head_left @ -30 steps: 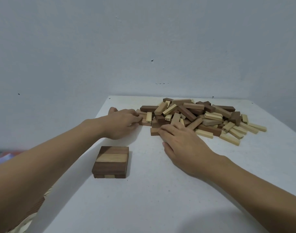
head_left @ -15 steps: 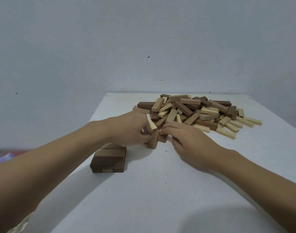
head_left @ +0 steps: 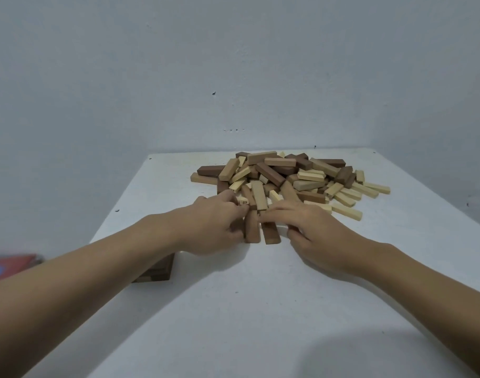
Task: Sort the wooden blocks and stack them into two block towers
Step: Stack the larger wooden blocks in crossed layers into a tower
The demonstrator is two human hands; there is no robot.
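step: picking a layer. just before the block pile [head_left: 288,175], left hand [head_left: 214,225] grips brown block [head_left: 252,231]; right hand [head_left: 315,230] pinches darker block [head_left: 271,236]. next: align both, carry to started tower [head_left: 161,271], left-near of pile.

The left forearm [head_left: 97,271] hides most of the low stack [head_left: 164,272]; the red thing [head_left: 12,264] is blurred

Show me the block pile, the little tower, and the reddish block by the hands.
block pile [head_left: 269,174]: head view, a middle block.
little tower [head_left: 162,272]: head view, its visible right corner.
reddish block [head_left: 252,230]: head view, its top face.
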